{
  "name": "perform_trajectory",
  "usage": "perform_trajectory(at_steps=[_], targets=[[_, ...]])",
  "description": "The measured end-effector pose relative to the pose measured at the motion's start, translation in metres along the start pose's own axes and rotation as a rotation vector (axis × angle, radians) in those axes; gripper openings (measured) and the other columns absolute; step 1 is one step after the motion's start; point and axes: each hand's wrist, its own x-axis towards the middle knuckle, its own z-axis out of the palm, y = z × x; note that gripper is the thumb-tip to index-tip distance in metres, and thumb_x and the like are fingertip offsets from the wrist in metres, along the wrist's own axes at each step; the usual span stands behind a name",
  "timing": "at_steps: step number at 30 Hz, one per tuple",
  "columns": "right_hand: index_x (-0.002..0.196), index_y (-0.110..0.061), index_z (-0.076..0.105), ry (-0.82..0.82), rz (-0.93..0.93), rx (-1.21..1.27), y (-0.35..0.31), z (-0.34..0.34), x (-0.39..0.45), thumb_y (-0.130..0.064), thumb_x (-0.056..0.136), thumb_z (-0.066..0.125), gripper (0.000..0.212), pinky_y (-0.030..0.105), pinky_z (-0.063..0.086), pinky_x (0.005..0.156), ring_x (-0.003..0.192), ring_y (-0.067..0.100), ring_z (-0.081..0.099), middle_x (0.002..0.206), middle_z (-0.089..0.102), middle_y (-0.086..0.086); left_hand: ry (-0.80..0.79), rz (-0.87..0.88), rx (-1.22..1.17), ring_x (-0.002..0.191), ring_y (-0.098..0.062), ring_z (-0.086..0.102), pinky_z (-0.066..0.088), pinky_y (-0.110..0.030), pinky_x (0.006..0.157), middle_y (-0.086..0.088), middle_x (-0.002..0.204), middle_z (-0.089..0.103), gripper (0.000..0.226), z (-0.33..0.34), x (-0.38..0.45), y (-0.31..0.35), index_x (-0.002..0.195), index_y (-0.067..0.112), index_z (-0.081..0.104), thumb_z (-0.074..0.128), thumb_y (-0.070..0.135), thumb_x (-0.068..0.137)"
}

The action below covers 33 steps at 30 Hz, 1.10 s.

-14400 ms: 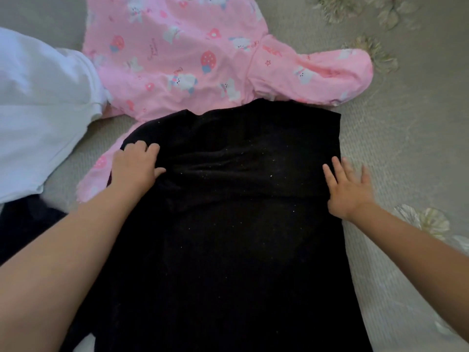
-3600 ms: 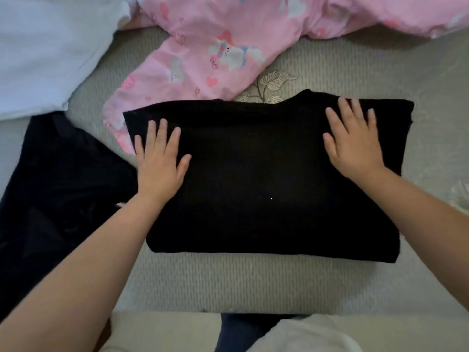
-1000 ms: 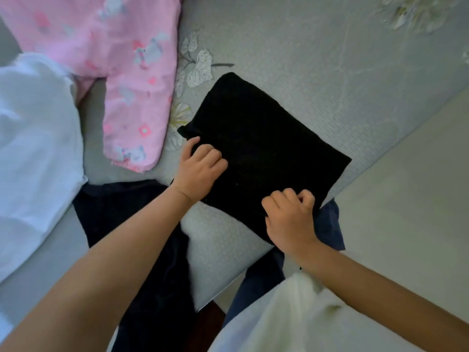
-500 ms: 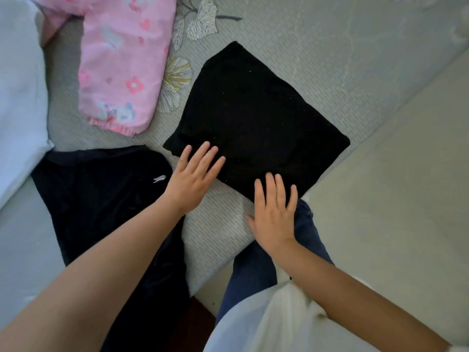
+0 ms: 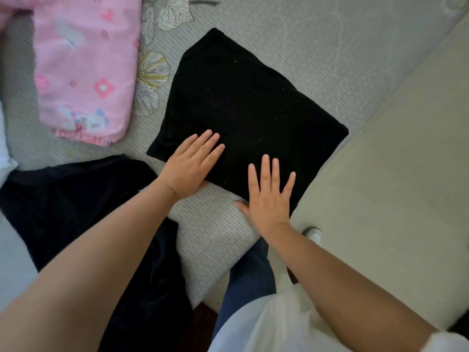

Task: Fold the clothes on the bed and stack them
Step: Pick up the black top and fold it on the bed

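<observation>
A black garment (image 5: 248, 107), folded into a compact square, lies near the bed's corner. My left hand (image 5: 193, 166) rests flat on its near left edge with straight fingers. My right hand (image 5: 269, 194) presses flat on its near corner, fingers spread. A pink printed garment (image 5: 83, 69) lies unfolded at the upper left. A dark navy garment (image 5: 83, 212) lies spread under my left forearm and hangs over the bed's edge.
The grey bedspread (image 5: 317, 47) with leaf prints stretches to the upper right. The bed edge runs diagonally at right, with pale floor (image 5: 396, 199) beyond. A white cloth (image 5: 5, 158) peeks in at the far left. My blue trouser leg (image 5: 251, 273) stands by the bed corner.
Both hands went from curled on the black garment's near edge to flat on it. They have slid a little further onto it in the last half second.
</observation>
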Motion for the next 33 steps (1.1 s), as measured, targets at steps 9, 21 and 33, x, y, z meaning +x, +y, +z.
perform_trajectory(at_steps=[9, 21, 33], targets=[[0.123, -0.013, -0.037, -0.108, -0.048, 0.072, 0.026, -0.005, 0.014, -0.01, 0.097, 0.028, 0.07, 0.054, -0.01, 0.108, 0.138, 0.041, -0.015, 0.147, -0.021, 0.027, -0.162, -0.035, 0.065, 0.142, -0.023, -0.009, -0.023, -0.028, 0.104, -0.01, 0.154, -0.005, 0.054, 0.006, 0.014, -0.011, 0.144, 0.009, -0.007, 0.021, 0.007, 0.097], [0.143, 0.002, -0.01, -0.127, -0.164, 0.048, 0.091, -0.112, 0.025, 0.003, 0.092, 0.037, 0.069, 0.036, 0.01, 0.115, 0.142, 0.031, 0.006, 0.153, -0.001, 0.022, -0.207, -0.197, 0.076, 0.143, -0.017, -0.004, -0.01, -0.025, 0.111, -0.007, 0.155, -0.003, 0.058, -0.076, 0.047, 0.027, 0.145, 0.007, -0.004, 0.024, 0.002, 0.095], [0.144, 0.002, -0.002, 0.301, 0.045, 0.104, 0.344, -0.319, 0.002, 0.0, 0.089, 0.046, 0.072, 0.03, 0.012, 0.113, 0.142, 0.027, 0.009, 0.154, 0.004, 0.017, 0.159, -0.05, 0.302, 0.143, -0.019, 0.0, -0.005, -0.026, 0.113, -0.008, 0.155, -0.001, 0.066, -0.316, 0.276, 0.173, 0.146, 0.007, -0.004, 0.036, 0.006, 0.094]])
